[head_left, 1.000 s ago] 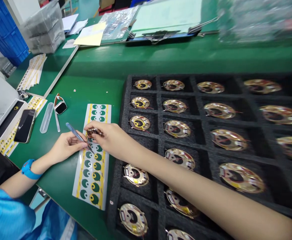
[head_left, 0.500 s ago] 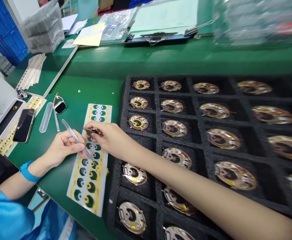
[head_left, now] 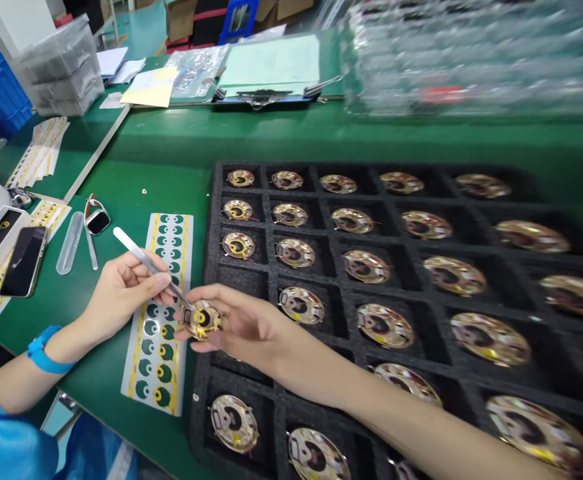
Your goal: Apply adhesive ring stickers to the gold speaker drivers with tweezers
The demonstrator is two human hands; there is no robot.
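Pinching tweezers (head_left: 141,257) in left fingers (head_left: 160,281), gold disc (head_left: 204,319) in right fingers (head_left: 217,297), over green bench (head_left: 181,180) by foam tray (head_left: 231,279).

We record a compartmented tray (head_left: 351,167) on the surface (head_left: 171,180), with discs (head_left: 301,305) in its cells. Left of it lies the sticker sheet (head_left: 158,360); farther left, smartwatch (head_left: 96,221) and phone (head_left: 22,261). Behind the tray sits a clipboard (head_left: 271,67).

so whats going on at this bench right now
A person holds a small round gold disc in the right hand, at the near left edge of a black foam tray. The left hand holds metal tweezers with the tip at that disc. A sticker sheet lies on the green table just below them, and most tray compartments hold similar discs.
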